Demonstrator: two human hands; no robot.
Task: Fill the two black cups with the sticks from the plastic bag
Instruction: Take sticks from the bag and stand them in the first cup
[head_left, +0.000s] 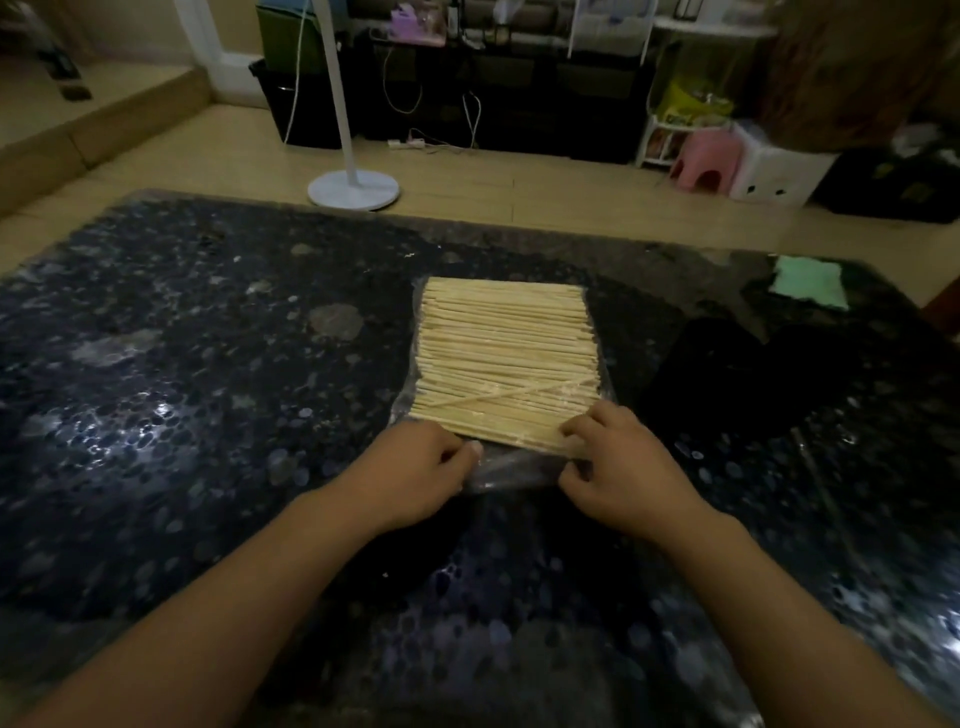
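Table (208, 364): dark speckled top, fills the lower frame.
Bag (511, 470): clear plastic, frame centre, no readable writing.
Sticks (506, 358): pale, flat inside the bag.
Cups (727, 374): black, right of the bag, dim.
Left hand (415, 475): pinches the bag's near edge.
Right hand (618, 460): pinches the same edge.

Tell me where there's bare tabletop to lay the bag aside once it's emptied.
Widest bare stretch: left of the plastic bag, out to the table edge. Crowded right of the bag: two black cups, green cloth behind them. Left hand and right hand fill the near middle.
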